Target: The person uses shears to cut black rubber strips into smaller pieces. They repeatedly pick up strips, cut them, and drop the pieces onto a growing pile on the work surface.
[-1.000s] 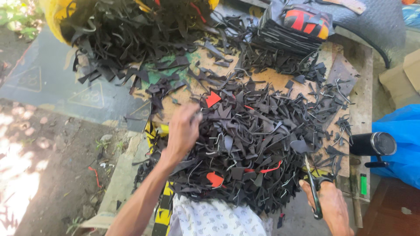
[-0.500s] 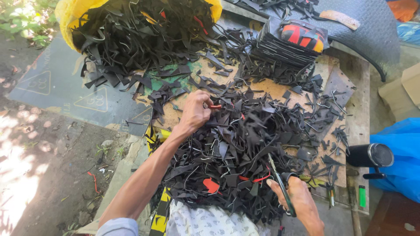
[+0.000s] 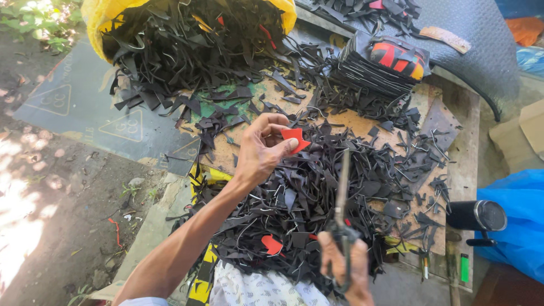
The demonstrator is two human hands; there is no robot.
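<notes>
My left hand pinches a red scrap above the table, grip closed on its edge; the thin piece could slip into the black offcuts. My right hand, fist wrapped round upright scissors, risks nicking fingers nearby.

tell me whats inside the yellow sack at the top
The yellow sack is stuffed with tangled black offcut strips, plus a few red and yellow bits, spilling onto the board. Anything deeper down is hidden by the pile.
</notes>
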